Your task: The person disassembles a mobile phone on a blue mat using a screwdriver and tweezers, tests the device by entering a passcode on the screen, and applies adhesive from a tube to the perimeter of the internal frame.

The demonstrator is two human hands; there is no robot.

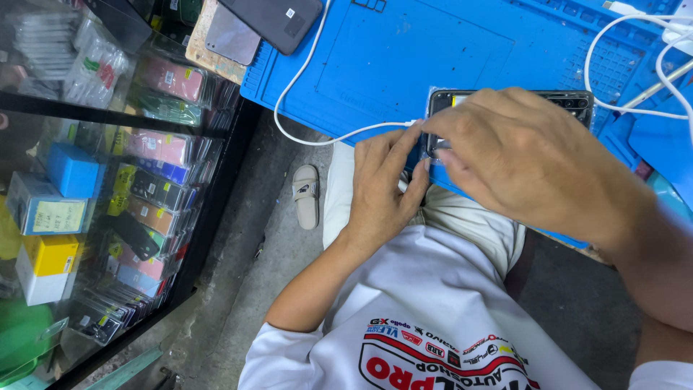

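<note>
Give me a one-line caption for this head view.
Both hands, left hand and right hand, work on an opened phone on a blue mat.

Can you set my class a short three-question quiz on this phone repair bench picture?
1. True or false: a white cable runs to the end of the phone lying on the blue mat.
2. Which hand covers most of the phone? A) left hand B) right hand
3. What lies on the floor beside the person's leg?

Key
1. True.
2. B; the left hand is at the phone's cable end.
3. A pale sandal.
</note>
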